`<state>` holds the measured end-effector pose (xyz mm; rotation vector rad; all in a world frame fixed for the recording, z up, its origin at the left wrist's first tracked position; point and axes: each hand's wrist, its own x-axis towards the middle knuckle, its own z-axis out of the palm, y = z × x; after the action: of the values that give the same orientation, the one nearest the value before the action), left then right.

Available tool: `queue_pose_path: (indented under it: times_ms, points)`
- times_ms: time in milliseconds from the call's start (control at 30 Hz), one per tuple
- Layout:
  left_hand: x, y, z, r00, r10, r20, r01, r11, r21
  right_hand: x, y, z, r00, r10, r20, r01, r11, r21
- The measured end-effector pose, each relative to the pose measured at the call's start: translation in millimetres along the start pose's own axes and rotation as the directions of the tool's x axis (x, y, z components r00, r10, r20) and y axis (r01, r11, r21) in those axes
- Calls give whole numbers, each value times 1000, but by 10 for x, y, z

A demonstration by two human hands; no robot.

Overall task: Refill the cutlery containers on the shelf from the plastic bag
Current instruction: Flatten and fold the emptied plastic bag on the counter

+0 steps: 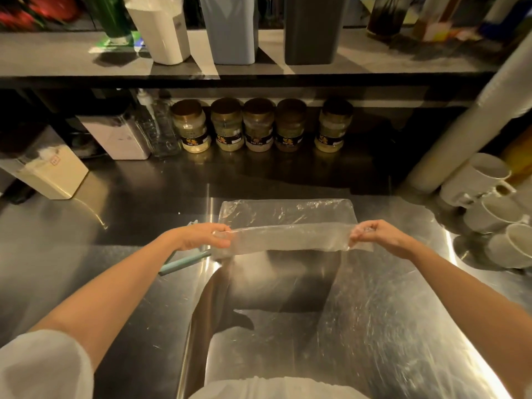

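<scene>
1. Steel counter (374,326) fills the lower view, scratched and shiny, with the person's two bare forearms reaching out over it.
2. Shelf (374,61) runs across the top, above the back of the counter.
3. Three tall containers stand in a row on the shelf: a white container (161,30), a blue-grey container (230,27) beside it, and a dark container (313,27) to the right (their tops are cut off by the frame, so what they hold cannot be told).
4. Clear plastic bag (288,223) sits mid-counter. Its far part lies flat on the steel, and its near edge is lifted and stretched taut between the hands.
5. White mugs (483,180) are stacked on their sides at the right edge of the counter.
6. Left hand (201,236) pinches the bag's left end with curled fingers.
7. Right hand (377,236) pinches the right end the same way, fingers bent over the film.
8. Five jars (259,125) with gold lids line the back of the counter under the shelf.
9. Teal handle (184,263) lies on the counter just below the left hand.
</scene>
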<state>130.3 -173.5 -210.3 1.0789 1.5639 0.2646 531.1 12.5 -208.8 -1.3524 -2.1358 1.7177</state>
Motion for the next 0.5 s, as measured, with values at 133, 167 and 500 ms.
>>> queue_pose_path:
  times_ms: [133, 167, 500]
  points:
    - [34, -128, 104, 989, 57, -137, -62, 998, -32, -51, -63, -29, 1000, 0, -24, 2, 995, 103]
    - [22, -120, 134, 976, 82, -204, -102, 991, -90, -67, -85, -30, 999, 15, -38, -9, 989, 150]
    - [137, 10, 257, 900, 3, -437, -289, 753, -591, -19, 78, 202, 986, 98, -137, -76, 984, 161]
